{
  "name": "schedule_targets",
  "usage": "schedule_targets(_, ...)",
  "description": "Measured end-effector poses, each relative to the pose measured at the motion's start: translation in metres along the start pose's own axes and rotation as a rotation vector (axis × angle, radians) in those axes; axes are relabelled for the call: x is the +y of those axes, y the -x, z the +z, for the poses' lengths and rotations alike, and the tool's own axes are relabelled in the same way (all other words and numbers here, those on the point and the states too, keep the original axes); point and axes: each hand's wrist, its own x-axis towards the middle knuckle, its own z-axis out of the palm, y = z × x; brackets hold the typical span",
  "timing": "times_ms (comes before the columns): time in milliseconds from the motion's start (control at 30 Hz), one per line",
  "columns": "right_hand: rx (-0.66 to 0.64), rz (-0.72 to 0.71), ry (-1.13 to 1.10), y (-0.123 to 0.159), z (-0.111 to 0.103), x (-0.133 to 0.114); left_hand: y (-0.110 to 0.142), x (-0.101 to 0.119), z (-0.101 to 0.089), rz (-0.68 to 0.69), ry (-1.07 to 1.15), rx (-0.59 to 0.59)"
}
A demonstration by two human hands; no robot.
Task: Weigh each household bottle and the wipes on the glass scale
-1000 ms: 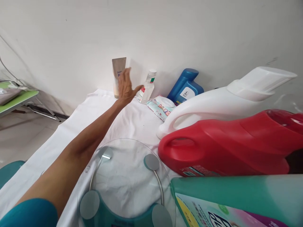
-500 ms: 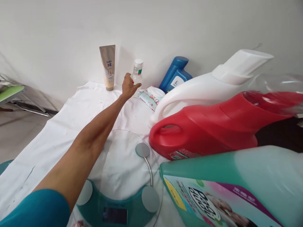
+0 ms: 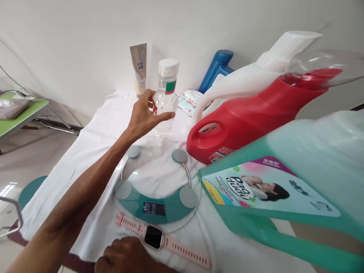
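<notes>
White tablecloth (image 3: 96, 132) under everything. Teal detergent jug (image 3: 241, 216), red jug (image 3: 239, 125), white jug (image 3: 241, 85) lying right. Round glass bathroom scale (image 3: 170, 214) centre, display lit, digits unclear. Blue bottle (image 3: 214, 70) and upright Rejoice tube (image 3: 139, 72) by wall. Clear white-capped bottle (image 3: 166, 100) at scale's far edge; grasp done, left hand (image 3: 140, 117) part-open around it, thumb in front. Base contact and release: can't tell. Right hand (image 3: 122, 254) loosely curled beside pink-strapped smartwatch (image 3: 153, 237); contents, can't tell.
</notes>
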Motion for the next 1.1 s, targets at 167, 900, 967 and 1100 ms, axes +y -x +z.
schedule_targets(167,0.269,0.010,0.122,0.002,0.002,-0.003,0.058,0.027,-0.023,-0.070,0.004,-0.120)
schedule_targets(900,0.350,-0.029,0.217,0.002,-0.024,-0.006,0.117,-0.036,-0.061,-0.229,-0.008,0.101)
schedule_targets(967,0.374,-0.028,0.215,0.002,-0.026,-0.006,0.118,-0.058,-0.064,-0.315,-0.016,0.099)
schedule_targets(1100,0.351,-0.025,0.222,0.002,-0.029,-0.007,0.119,-0.081,-0.066,-0.402,0.005,0.058)
